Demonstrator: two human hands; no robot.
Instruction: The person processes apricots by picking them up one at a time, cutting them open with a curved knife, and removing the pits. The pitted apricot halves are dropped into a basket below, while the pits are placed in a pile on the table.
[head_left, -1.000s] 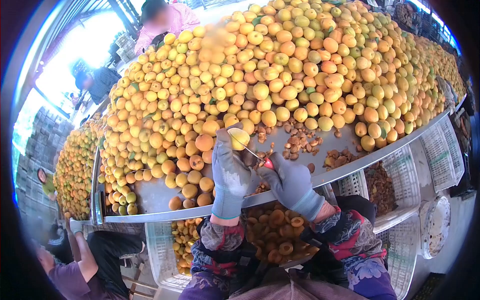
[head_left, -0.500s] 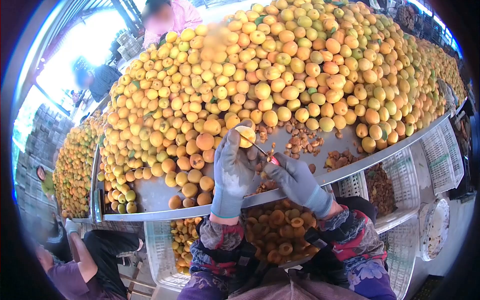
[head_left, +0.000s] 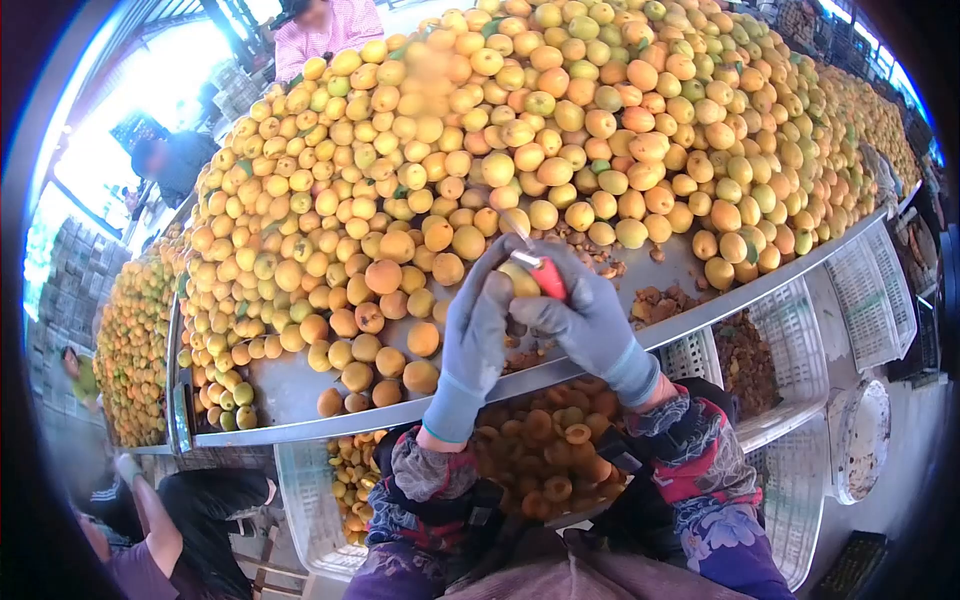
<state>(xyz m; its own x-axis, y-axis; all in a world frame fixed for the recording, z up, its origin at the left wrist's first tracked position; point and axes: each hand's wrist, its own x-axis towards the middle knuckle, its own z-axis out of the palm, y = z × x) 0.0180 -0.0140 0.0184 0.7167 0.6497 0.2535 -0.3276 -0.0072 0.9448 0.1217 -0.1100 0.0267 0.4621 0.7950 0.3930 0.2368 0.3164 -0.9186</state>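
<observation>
Both my gloved hands meet over the front edge of the metal table. My left hand [head_left: 472, 335] is closed round a yellow apricot [head_left: 522, 281], mostly covered by the fingers. In my right hand [head_left: 590, 318] is a small knife [head_left: 546, 275] with a red handle and metal collar; its thin blade points up and away, blurred against the fruit. The right fingers also press against the apricot's near side. Beyond the hands rises a large heap of whole apricots [head_left: 460, 150]. Apricot pits and scraps [head_left: 662, 304] lie on the table to the right.
The metal table rim [head_left: 310, 428] runs in front of me. Below it stand a crate of pitted apricot halves [head_left: 545, 450], a white crate [head_left: 305, 500] at left and a crate of scraps [head_left: 745, 365] at right. A white bucket [head_left: 860, 440] stands farther right. Other people sit nearby.
The knife has swung from its tip touching the apricot to pointing upward away from me. My hands have come together, and the right fingers now touch the apricot. The view has shifted slightly.
</observation>
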